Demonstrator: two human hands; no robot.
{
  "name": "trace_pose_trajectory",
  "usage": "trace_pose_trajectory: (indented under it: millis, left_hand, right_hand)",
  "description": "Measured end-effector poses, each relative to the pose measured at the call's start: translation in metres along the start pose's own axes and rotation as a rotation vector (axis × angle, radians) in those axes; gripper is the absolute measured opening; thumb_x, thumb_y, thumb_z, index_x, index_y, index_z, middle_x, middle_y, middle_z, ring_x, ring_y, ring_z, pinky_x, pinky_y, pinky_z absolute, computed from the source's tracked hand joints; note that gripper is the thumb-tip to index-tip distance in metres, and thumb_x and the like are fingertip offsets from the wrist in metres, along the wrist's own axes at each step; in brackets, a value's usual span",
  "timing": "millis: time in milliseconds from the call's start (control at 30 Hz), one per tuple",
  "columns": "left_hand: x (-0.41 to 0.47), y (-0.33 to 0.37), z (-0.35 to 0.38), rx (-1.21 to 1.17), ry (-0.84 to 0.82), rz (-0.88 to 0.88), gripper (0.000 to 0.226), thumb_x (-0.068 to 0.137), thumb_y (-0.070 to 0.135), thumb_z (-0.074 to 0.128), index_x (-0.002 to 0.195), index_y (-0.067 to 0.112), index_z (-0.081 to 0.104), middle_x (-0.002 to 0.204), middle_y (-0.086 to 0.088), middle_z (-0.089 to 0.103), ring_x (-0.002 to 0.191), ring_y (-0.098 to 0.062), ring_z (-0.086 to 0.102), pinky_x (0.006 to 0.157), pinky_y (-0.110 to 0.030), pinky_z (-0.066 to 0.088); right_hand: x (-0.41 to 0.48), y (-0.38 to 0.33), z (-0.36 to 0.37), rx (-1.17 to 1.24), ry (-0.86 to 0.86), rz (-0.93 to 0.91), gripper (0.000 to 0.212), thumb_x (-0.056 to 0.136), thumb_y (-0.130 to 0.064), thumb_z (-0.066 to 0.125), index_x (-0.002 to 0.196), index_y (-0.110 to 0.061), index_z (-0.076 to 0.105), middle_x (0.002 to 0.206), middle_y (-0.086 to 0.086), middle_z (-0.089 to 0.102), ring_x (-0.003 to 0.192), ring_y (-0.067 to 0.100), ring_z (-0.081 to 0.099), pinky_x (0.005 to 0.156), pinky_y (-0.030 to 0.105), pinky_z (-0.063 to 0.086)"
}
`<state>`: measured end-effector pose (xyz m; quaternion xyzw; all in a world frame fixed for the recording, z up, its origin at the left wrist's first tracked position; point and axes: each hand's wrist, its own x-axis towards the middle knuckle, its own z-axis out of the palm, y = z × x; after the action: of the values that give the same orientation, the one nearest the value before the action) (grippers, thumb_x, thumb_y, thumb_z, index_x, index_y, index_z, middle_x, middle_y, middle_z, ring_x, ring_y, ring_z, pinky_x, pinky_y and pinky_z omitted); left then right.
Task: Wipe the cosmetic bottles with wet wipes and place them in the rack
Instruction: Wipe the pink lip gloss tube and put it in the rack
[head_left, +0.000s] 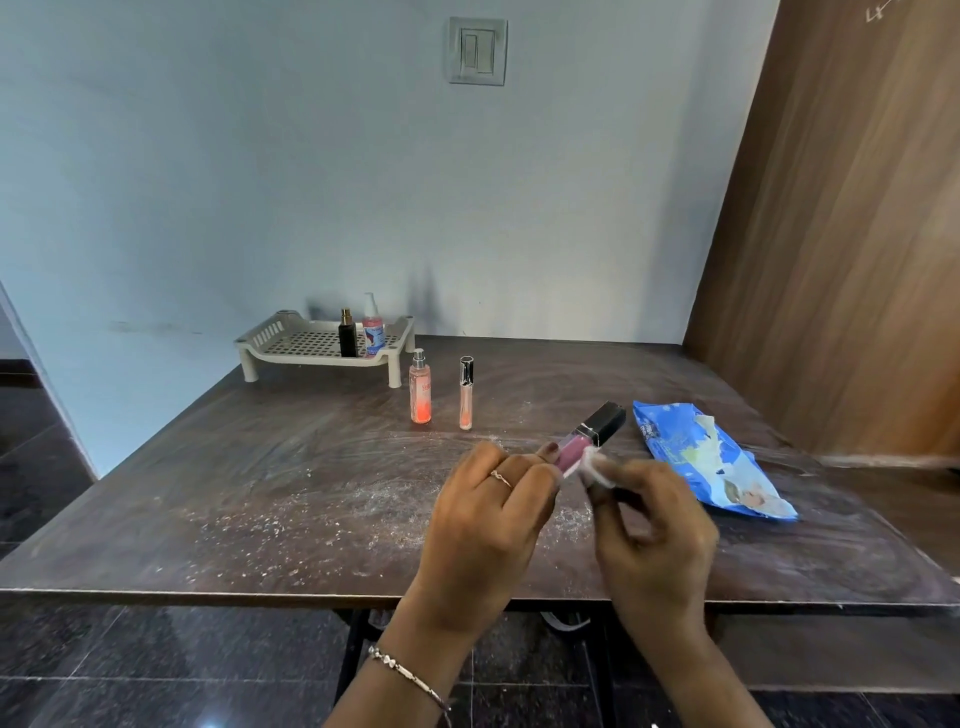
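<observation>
The left grip (488, 514) pinches the lower end of a pink gloss tube (589, 435) between curled fingers, holding it above the near-right part of the surface (260, 493) with its black cap tilted up and away to the right. The right grip (660, 530), blurred, pinches a small wad of wet wipe (598, 470) against the tube's pink body. The hold is only on the tube's end, so a firm rub with a damp wipe could probably twist it loose and drop it. Rubbing towards the cap might also loosen it. The white powdery dust scattered over the dark wood-grain surface is a further risk: a cleaned tube set down there would likely pick it up again, so it is better carried straight to the rack (270, 340). The path there passes a peach spray bottle (420, 395) and a slim clear tube (466, 395), which stand upright just beside each other and look easy to knock over. The cream slotted rack sits at the far left against the wall, with a black bottle (347, 338) and a pink pump bottle (373, 332) standing at its right end. A torn-open blue wipes pack (711, 457) lies to the right. Behind is a pale blue wall with a switch plate (477, 50), a wooden panel (841, 234) on the right, and dark floor tiles (156, 665) below.
</observation>
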<state>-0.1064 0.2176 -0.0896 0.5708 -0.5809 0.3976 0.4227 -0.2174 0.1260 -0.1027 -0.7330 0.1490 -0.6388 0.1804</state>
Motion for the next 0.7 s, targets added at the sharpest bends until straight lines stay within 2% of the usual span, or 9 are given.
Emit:
trace_pose_trajectory:
  millis: [67,133,267,400,633,700]
  left_hand:
    - [0.0,0.0,-0.001,-0.015,0.003,0.019,0.016,0.086,0.007,0.069,0.086,0.011,0.054,0.077,-0.003,0.066,0.065,-0.02,0.055,0.057,-0.035,0.047]
    - [-0.002,-0.001,-0.002,-0.046,-0.011,-0.007,0.022,0.082,0.007,0.072,0.089,0.014,0.052,0.08,-0.002,0.067,0.068,-0.019,0.057,0.059,-0.033,0.048]
    - [0.0,0.003,-0.003,-0.2,0.029,-0.152,0.039,0.07,0.009,0.078,0.094,0.017,0.048,0.085,0.002,0.064,0.077,-0.013,0.061,0.065,-0.027,0.052]
    - [0.0,0.006,-0.003,-0.271,0.037,-0.253,0.041,0.072,0.017,0.078,0.099,0.019,0.046,0.086,0.001,0.062,0.081,-0.011,0.063,0.072,-0.025,0.053]
    - [0.001,-0.001,-0.004,-0.187,0.013,-0.116,0.025,0.088,0.029,0.063,0.103,0.014,0.049,0.086,-0.002,0.065,0.08,-0.013,0.06,0.066,-0.029,0.052]
    - [0.002,-0.001,-0.005,-0.172,0.009,-0.094,0.024,0.095,0.037,0.052,0.103,0.014,0.048,0.084,-0.002,0.064,0.079,-0.012,0.057,0.065,-0.028,0.051]
  right_hand:
    - [0.013,0.006,-0.003,-0.001,0.09,0.058,0.009,0.08,-0.012,0.071,0.085,-0.014,0.064,0.08,0.0,0.064,0.074,0.011,0.063,0.067,0.033,0.055]
    - [0.022,0.007,-0.005,0.006,0.139,0.094,0.014,0.08,-0.012,0.071,0.09,-0.02,0.063,0.082,-0.002,0.064,0.076,0.003,0.061,0.07,0.024,0.055]
    - [0.018,-0.003,-0.003,0.038,0.081,0.081,0.022,0.08,-0.007,0.075,0.094,-0.02,0.064,0.086,-0.002,0.067,0.079,0.002,0.065,0.074,0.016,0.052]
    - [0.006,-0.013,0.002,0.078,0.035,0.08,0.018,0.08,-0.01,0.073,0.093,-0.02,0.066,0.084,-0.006,0.068,0.076,0.003,0.065,0.069,0.019,0.053]
    - [-0.01,-0.028,-0.002,0.133,-0.04,0.021,0.021,0.074,-0.006,0.074,0.09,-0.018,0.068,0.085,-0.012,0.069,0.074,0.001,0.066,0.068,0.015,0.051]
    - [-0.012,-0.029,-0.005,0.149,-0.048,0.01,0.023,0.073,-0.005,0.075,0.089,-0.018,0.068,0.085,-0.012,0.07,0.073,0.002,0.067,0.068,0.015,0.051]
